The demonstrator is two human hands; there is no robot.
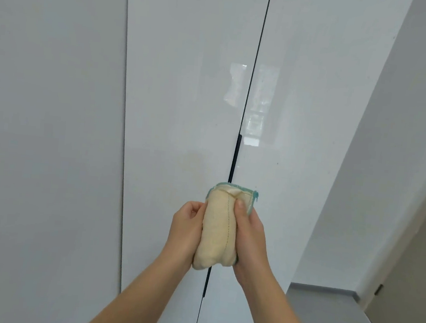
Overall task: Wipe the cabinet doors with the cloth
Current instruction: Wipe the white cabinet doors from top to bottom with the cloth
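A: Cloth position?

B: The cloth (220, 227), cream with a teal stitched edge, is folded into a thick pad and held upright in front of the seam between two glossy white cabinet doors (187, 93).

A: Hands?

B: Both clamp the cloth. The left hand (184, 230) curls round its left side; the right hand (250, 239) grips the right side, thumb pressed into the fabric.

A: Surroundings?

B: A dark vertical handle strip (235, 158) runs along the seam above the cloth. A grey floor (322, 315) lies lower right.

Bare forearms (139, 295), left hand (184, 227), right hand (251, 234)
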